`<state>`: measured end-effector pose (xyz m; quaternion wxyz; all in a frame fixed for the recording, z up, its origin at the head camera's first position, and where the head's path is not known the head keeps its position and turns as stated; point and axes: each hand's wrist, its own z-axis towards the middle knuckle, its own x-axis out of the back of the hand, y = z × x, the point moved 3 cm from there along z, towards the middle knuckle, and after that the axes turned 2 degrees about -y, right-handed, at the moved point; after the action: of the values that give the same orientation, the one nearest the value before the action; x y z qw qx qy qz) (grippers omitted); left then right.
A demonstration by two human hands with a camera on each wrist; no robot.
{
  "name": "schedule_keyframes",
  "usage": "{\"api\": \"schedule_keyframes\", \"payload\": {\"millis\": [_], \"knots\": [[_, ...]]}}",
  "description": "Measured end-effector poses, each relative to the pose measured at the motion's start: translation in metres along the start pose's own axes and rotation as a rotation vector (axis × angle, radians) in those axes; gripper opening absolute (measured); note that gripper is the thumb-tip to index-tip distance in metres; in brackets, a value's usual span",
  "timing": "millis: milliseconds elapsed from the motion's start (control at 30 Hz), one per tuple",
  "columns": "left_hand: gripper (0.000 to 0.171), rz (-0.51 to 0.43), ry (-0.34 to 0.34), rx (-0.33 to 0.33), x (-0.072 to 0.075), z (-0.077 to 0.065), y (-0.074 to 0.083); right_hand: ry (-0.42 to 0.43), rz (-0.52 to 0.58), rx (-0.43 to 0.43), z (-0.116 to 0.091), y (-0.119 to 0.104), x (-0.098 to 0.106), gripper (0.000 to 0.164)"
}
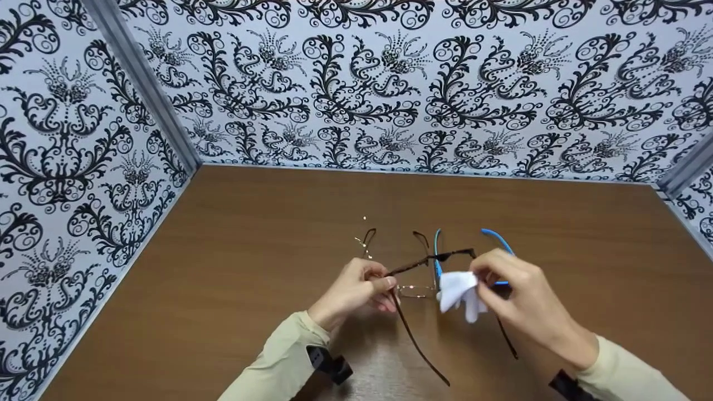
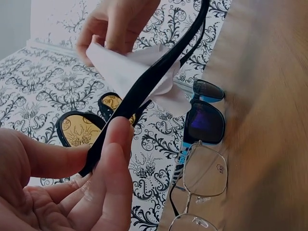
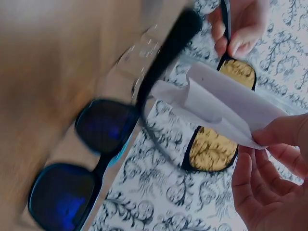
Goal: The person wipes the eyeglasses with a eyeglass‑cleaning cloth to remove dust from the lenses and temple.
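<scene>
My left hand pinches dark-framed glasses near a hinge, between thumb and fingers. In the left wrist view, their lenses are yellow and one dark temple crosses toward the camera. The frame is held above the table with both temples unfolded. A white cloth hangs from my right hand, pinched between thumb and fingertips. In the right wrist view the folded cloth covers the middle of the yellow-lensed glasses; whether it touches a lens I cannot tell.
On the brown table, thin wire-rimmed glasses stand beside sunglasses with dark lenses and blue temples. Both lie just beyond my hands, temples pointing away. Patterned black-and-white panels enclose the back and sides.
</scene>
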<state>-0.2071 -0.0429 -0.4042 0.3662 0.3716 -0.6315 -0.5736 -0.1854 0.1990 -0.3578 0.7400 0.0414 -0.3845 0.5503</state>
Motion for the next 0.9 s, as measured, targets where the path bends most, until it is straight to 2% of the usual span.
{"api": "schedule_keyframes", "payload": {"millis": [133, 333, 400, 533, 633, 900], "knots": [[0.014, -0.027, 0.030, 0.005, 0.002, 0.001, -0.001, -0.054, 0.112, 0.024, -0.004, -0.010, -0.009, 0.040], [0.009, -0.065, 0.098, 0.035, 0.008, 0.003, -0.003, -0.218, 0.234, 0.036, -0.016, -0.018, -0.025, 0.038], [0.010, -0.069, 0.113, 0.026, 0.009, 0.003, -0.003, -0.272, 0.256, 0.009, -0.020, -0.019, -0.029, 0.036], [0.013, -0.062, 0.127, 0.014, 0.010, 0.003, -0.003, -0.351, 0.307, -0.117, -0.025, -0.021, -0.038, 0.032], [0.015, -0.052, 0.135, 0.022, 0.008, 0.003, -0.003, -0.348, 0.332, -0.198, -0.024, -0.024, -0.044, 0.029], [0.017, -0.052, 0.148, 0.022, 0.002, 0.000, -0.003, -0.259, 0.335, -0.339, -0.011, -0.030, -0.055, 0.026]]}}
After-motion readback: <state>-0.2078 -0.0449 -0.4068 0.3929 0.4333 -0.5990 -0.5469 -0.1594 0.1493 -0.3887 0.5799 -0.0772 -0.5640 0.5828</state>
